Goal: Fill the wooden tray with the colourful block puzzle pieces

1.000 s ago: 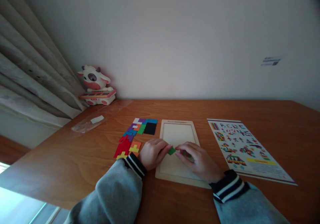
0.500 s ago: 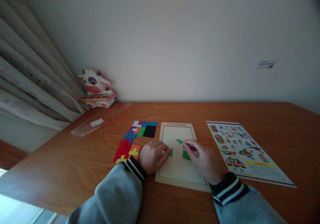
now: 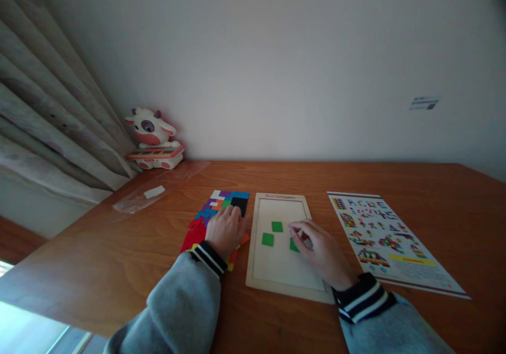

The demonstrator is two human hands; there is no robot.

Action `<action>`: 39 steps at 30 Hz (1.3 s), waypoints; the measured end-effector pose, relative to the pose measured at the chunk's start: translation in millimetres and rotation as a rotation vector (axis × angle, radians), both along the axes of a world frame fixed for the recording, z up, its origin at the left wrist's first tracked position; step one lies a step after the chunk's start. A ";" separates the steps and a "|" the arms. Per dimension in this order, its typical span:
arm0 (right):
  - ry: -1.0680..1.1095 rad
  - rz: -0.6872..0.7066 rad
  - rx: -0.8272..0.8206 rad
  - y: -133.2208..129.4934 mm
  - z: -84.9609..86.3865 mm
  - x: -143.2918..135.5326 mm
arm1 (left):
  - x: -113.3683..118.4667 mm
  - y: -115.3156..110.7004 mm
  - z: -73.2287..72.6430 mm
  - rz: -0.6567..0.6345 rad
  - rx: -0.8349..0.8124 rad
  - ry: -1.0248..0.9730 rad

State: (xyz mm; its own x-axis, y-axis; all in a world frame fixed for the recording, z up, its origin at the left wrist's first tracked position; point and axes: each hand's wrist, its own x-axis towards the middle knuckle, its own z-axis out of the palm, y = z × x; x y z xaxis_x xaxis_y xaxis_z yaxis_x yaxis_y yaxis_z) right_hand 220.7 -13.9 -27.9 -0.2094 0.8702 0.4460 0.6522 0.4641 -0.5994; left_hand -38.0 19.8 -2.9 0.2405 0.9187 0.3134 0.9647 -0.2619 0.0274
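Observation:
My left hand (image 3: 225,231) reaches over the colourful flat puzzle pieces (image 3: 195,233), its thumb apart from the fingers and its fingertips beside the green and black pieces (image 3: 239,204). No piece shows in it. On the light wooden tray (image 3: 250,264) lie two green squares (image 3: 268,239) (image 3: 277,227), with another green piece (image 3: 293,245) partly hidden behind my right hand (image 3: 322,251). The thumb and index finger of my right hand are pinched together above the tray, with nothing visible between them.
A printed pattern sheet (image 3: 389,243) lies right of the tray. At the back left stands a toy cow with a keyboard (image 3: 154,138). A clear plastic bag with a white label (image 3: 154,192) lies in front of it, near the curtain (image 3: 51,111).
The green square from my right fingers now lies flat on the tray. My left hand has moved off the tray, leftward onto the colourful pieces; my right hand has barely moved.

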 end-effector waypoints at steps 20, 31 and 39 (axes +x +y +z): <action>0.003 0.120 -0.003 -5.8 -1.8 0.4 | -36.1 22.5 -6.2 0.312 -0.159 0.198; -0.002 0.122 -0.029 -5.8 0.3 0.8 | -36.0 24.9 1.1 0.227 -0.115 0.150; 0.092 0.207 -0.080 -10.4 1.9 -4.7 | 7.2 -6.8 3.2 -0.658 -0.053 -0.059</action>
